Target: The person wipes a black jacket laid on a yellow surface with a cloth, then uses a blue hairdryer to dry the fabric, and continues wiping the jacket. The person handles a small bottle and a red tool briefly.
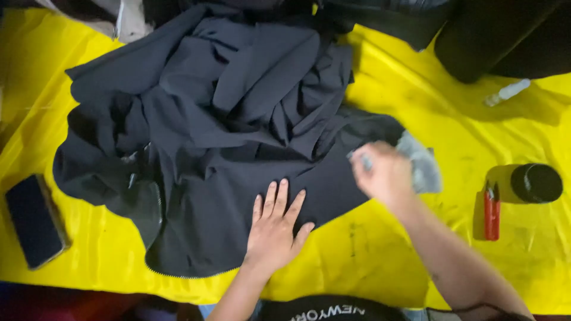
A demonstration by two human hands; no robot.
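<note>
Dark garment (226,119) lies bunched on the yellow tabletop (404,249), lower hem spread flat. Risk: cloth could slide or wrinkle under rubbing if the left hand (273,229) eases off; the red tool (491,211) & black cap (536,183) sit near the right elbow's path. Left hand flat, fingers spread, holding nothing. Right hand (383,173), blurred, grip closed round a grey cloth (423,166) at the garment's right edge.

Black cloth (226,119) lies on a yellow sheet (416,107). The rag (423,166) is grey, the clipper (491,211) red, the phone (34,220) black, the cup (536,182) black.
</note>
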